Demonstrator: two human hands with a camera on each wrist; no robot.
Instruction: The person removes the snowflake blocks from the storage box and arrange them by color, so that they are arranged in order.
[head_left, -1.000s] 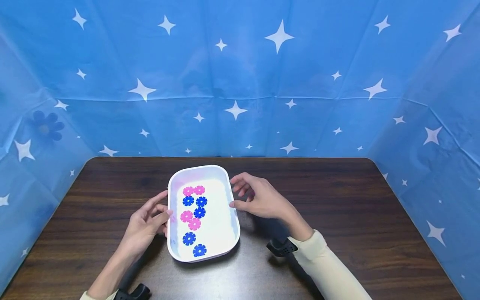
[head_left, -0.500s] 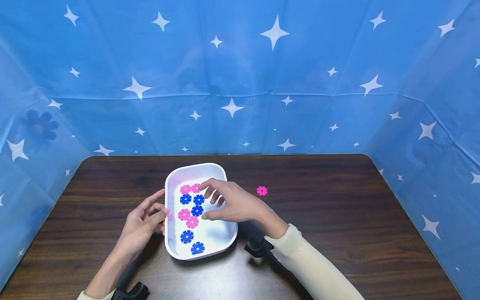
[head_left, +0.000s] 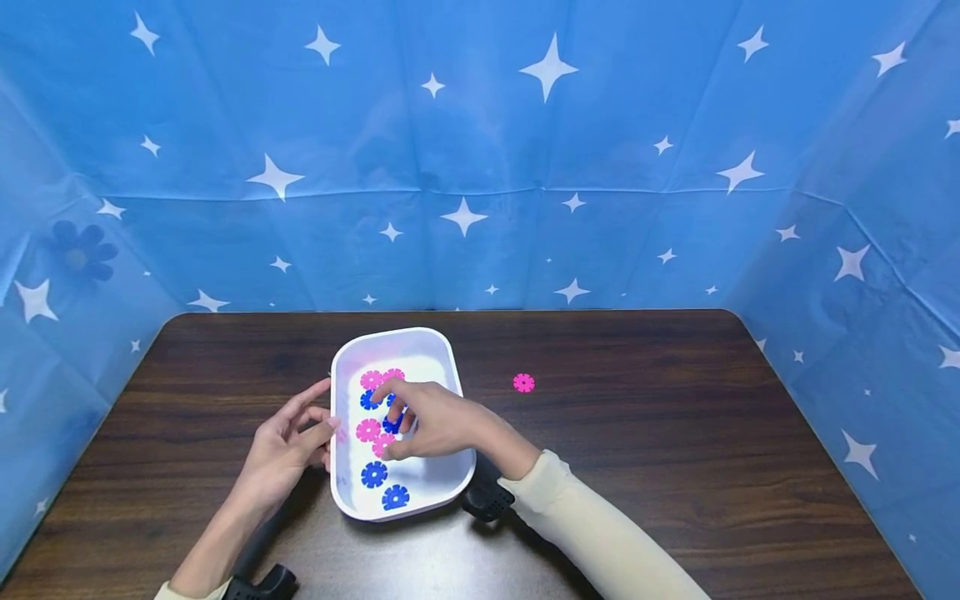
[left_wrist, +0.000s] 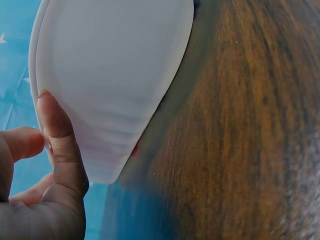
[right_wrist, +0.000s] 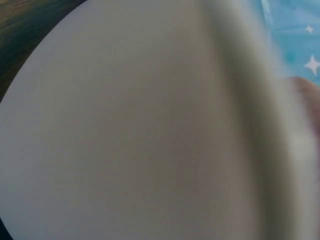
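Observation:
A white tray (head_left: 438,479) with rounded corners holds several notched plastic discs, pink ones (head_left: 363,431) and blue ones (head_left: 367,477). My left hand (head_left: 279,454) holds the tray at its left rim, and the left wrist view shows a finger laid along the tray's outer wall (left_wrist: 115,75). Over the inside of the tray hangs my right hand (head_left: 442,421), thumb and fingers spread apart and bent downward, partly covering some discs. No disc shows between its fingers. The tray's outside (right_wrist: 125,125) fills most of the right wrist view, with little of the hand visible.
A single pink disc (head_left: 518,381) lies on the dark wooden table (head_left: 675,433), right of the tray. Blue star-patterned cloth (head_left: 480,150) hangs behind the table and along both sides. Black bands with cameras (head_left: 487,500) sit at the wrists.
My right hand has moved left from the tray's right rim to above the discs, then lower. The pink disc on the table has come into view. My left hand keeps its place on the rim.

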